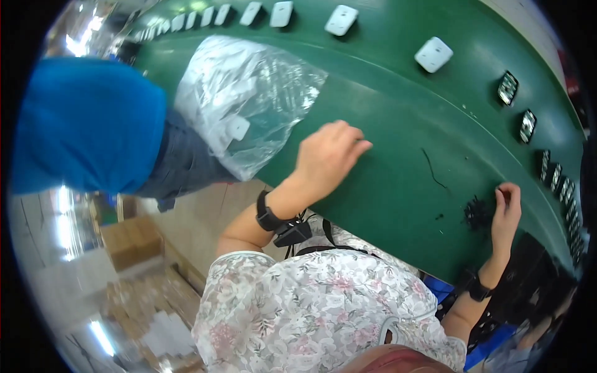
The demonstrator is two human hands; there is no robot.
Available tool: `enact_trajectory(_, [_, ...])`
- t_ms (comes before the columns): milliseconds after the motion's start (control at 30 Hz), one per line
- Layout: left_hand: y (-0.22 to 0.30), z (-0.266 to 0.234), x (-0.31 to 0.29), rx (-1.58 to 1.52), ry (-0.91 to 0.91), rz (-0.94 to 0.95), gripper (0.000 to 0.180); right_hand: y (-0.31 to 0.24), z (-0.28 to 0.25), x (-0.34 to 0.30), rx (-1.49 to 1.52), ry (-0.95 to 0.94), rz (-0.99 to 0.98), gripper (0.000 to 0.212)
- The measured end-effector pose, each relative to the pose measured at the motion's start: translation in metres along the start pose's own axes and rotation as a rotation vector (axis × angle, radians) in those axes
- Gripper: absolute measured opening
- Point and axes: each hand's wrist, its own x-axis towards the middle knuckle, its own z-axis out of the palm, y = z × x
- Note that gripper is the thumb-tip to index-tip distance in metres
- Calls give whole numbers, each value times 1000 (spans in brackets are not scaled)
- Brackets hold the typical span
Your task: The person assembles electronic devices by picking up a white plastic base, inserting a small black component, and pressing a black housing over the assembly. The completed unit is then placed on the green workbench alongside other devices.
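My left hand (331,153) hovers over the middle of the green work surface (385,193), thumb and curled fingers drawn close together. Anything between those fingertips is too small to make out. Beside a little heap of short black pieces (477,213), at the right, my right hand (507,214) has its thumb and fingers bent into a pinch. What it pinches, if anything, I cannot make out. Between the hands lies a thin black strand (433,169), apart from both. A small black bit (439,217) rests left of the heap.
A clear plastic bag (249,102) with white pieces lies left of my left hand, near a person in a blue top (93,124). White rounded housings (434,55) line the far side. Open housings with visible insides (508,87) curve down the right. Cardboard boxes (132,241) stand lower left.
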Motion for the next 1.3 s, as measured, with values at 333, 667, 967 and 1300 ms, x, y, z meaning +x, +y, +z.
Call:
enact_trajectory(333, [-107,-88,-82,717,-22,-403,30,-13,-7,3,138,31,-20,9])
enact_trajectory(667, [-79,-79,-49,685,261,-217,13,-71,4,10,223,-80,-81,8])
enact_trajectory(967, [58,8,24,-768,-21,-302,27,-134,57,19,920,-216,74,12])
enact_trajectory(1300, [81,63,41,-845,-84,-135,16,-112,61,12,848,-72,98,15])
